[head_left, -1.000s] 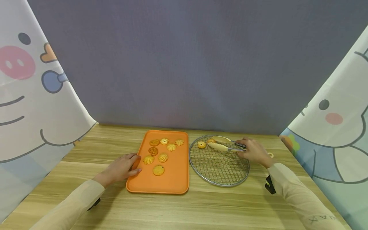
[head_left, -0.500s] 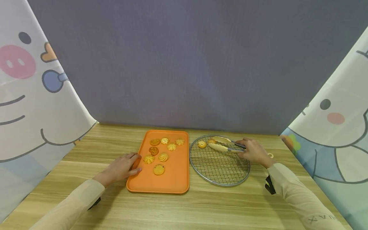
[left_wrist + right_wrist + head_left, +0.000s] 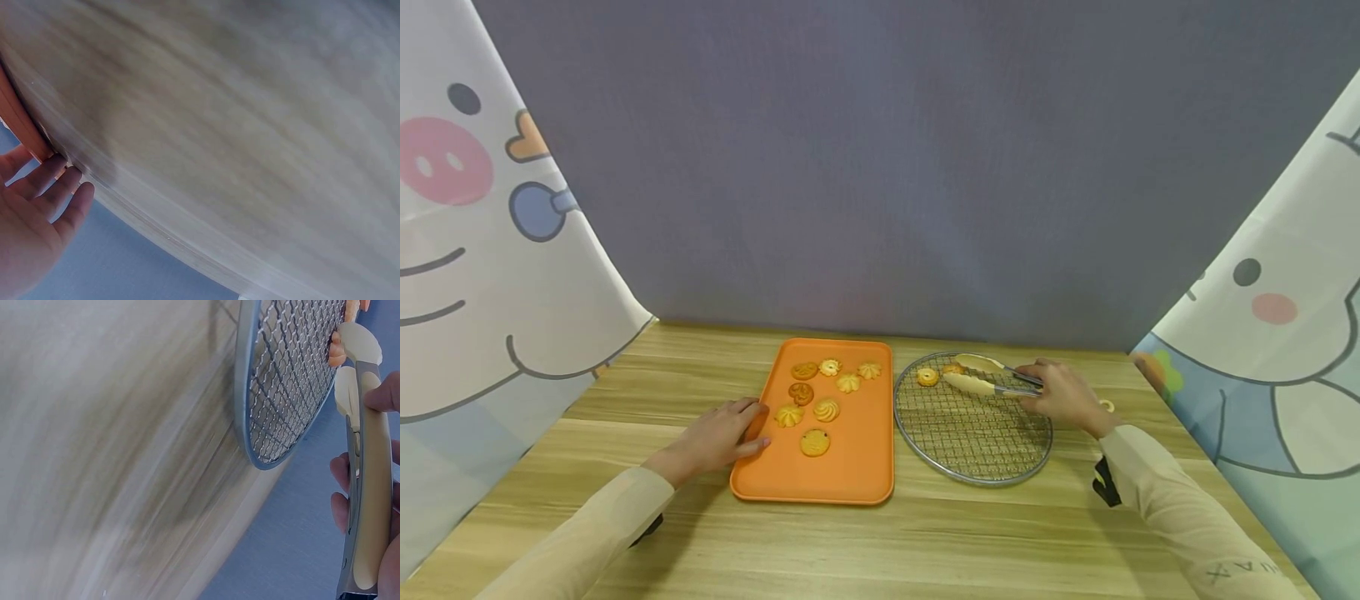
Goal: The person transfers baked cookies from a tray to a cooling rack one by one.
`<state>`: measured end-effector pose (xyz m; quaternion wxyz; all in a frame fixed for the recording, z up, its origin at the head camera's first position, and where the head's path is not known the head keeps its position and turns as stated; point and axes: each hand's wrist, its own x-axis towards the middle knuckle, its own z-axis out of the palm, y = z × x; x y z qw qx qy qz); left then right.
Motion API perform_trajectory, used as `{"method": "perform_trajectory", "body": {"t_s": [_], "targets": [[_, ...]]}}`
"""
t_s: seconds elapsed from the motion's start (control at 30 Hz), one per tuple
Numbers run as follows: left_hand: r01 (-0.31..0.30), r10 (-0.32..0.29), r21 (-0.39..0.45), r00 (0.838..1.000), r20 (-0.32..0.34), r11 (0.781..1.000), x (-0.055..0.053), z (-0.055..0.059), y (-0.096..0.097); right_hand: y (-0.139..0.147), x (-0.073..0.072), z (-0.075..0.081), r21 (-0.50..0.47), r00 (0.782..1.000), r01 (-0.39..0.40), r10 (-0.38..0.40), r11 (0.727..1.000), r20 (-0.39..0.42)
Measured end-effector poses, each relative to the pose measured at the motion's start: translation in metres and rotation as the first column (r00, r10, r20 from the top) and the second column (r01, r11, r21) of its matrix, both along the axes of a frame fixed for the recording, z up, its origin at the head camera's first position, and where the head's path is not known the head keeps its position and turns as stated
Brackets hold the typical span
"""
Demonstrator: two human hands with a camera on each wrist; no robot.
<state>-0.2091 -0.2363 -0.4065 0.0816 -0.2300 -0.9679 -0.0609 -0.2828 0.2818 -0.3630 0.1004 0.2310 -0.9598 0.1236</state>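
Observation:
At the left edge of an orange tray, my left hand holds the rim, thumb over the inside and fingers at the outer side. Several cookies of different shapes lie on the tray. My right hand grips a pair of tongs with cream-coloured tips. One cookie sits between the tong tips, on the far part of a round wire rack. Just left of it lies a ring-shaped cookie. In the right wrist view the tong tips are right at the cookie, my thumb along the handle.
The rack stands close to the tray's right side on a wooden table. A grey backdrop rises behind the table's far edge. Cartoon-printed cloths hang at both sides.

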Motion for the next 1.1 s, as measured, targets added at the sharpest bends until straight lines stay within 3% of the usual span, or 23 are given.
{"method": "perform_trajectory", "body": {"t_s": [0.4,0.8,1.1], "targets": [[0.001,-0.001,0.000,1.000,0.006,1.000,0.000,0.000,-0.001,-0.007,-0.001,0.004,0.002,0.998,-0.028,0.028,1.000,-0.051],[0.006,-0.006,-0.003,1.000,-0.003,1.000,0.000,-0.001,-0.001,-0.033,0.002,0.009,0.013,0.997,-0.071,0.072,0.997,-0.027],[0.008,-0.008,-0.011,1.000,-0.006,1.000,-0.001,-0.001,-0.001,-0.052,0.002,0.008,0.020,0.989,-0.134,0.135,0.991,-0.063]]}}
